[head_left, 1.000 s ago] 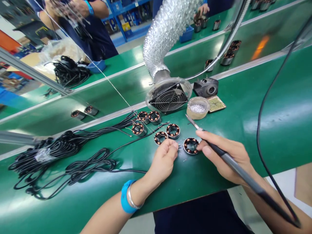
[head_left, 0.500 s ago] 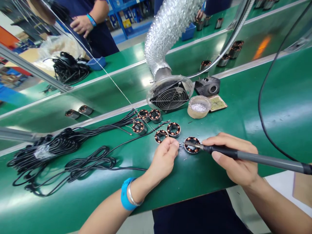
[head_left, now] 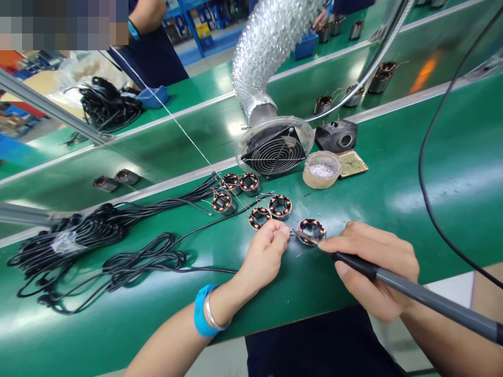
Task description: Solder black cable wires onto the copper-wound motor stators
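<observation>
My right hand [head_left: 377, 267] is closed around a soldering iron [head_left: 424, 293] with a dark grey handle. Its metal tip crosses the front rim of a ring-shaped motor stator [head_left: 312, 232] with copper windings, close to my left fingertips. My left hand [head_left: 269, 246] is pinched shut just left of that stator. A short wire end shows past its fingertips, and a black cable [head_left: 212, 270] runs in under the wrist; the grip itself is partly hidden. Behind the left hand lie two more stators, one of them this nearer stator [head_left: 260, 218], partly covered by the hand.
A fume extractor [head_left: 275, 152] with a foil duct stands behind. Right of it are a round tub [head_left: 322, 170], a sponge tray [head_left: 353, 164] and an iron holder [head_left: 337, 136]. Bundled black cables [head_left: 78, 235] lie left. A thin wire [head_left: 176, 123] hangs diagonally. A co-worker [head_left: 153, 57] stands across.
The soldering iron has tilted, its handle end dropping lower, and its tip has shifted down to the stator's front rim. My left hand stays nearly where it was.
</observation>
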{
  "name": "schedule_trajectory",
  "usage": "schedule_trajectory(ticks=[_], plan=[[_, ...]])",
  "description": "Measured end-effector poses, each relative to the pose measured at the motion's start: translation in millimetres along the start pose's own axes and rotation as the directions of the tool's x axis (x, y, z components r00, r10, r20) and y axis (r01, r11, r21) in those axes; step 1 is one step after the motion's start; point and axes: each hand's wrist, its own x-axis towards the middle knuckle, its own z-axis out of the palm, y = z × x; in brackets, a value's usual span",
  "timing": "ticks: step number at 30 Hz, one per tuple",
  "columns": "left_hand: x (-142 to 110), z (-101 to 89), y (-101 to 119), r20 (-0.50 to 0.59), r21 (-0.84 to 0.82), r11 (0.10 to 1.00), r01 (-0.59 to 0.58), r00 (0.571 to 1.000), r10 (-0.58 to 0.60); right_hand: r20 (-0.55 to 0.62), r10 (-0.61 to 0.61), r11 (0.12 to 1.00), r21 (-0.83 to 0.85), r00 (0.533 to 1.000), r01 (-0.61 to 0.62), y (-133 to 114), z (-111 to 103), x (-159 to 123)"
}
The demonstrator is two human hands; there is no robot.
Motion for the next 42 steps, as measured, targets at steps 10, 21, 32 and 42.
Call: schedule_trajectory(ticks=[10, 21, 32, 42], plan=[[2, -0.7, -4, 0.0, 0.017, 1.0, 0.003, 1.0, -0.003, -0.059, -0.017, 1.0, 0.006, 0.998, 0.018, -3, -4, -3], [1, 0.1, -2, -0.001, 0.0, 1.0, -0.005, 1.0, 0.005, -0.104, -0.013, 1.0, -0.026, 0.994, 0.01, -2, -4, 0], [1, 0.1, -1, 0.083, -0.022, 0.999, -0.049, 0.995, 0.051, 0.102, -0.147, 0.976, -0.146, 0.984, 0.16, 25, 23, 10], [4, -6.9, -14, 0.166, 0.035, 0.986, -0.164, 0.974, 0.156, 0.206, -0.356, 0.895, -0.205, 0.911, 0.396, 37, 28, 7]])
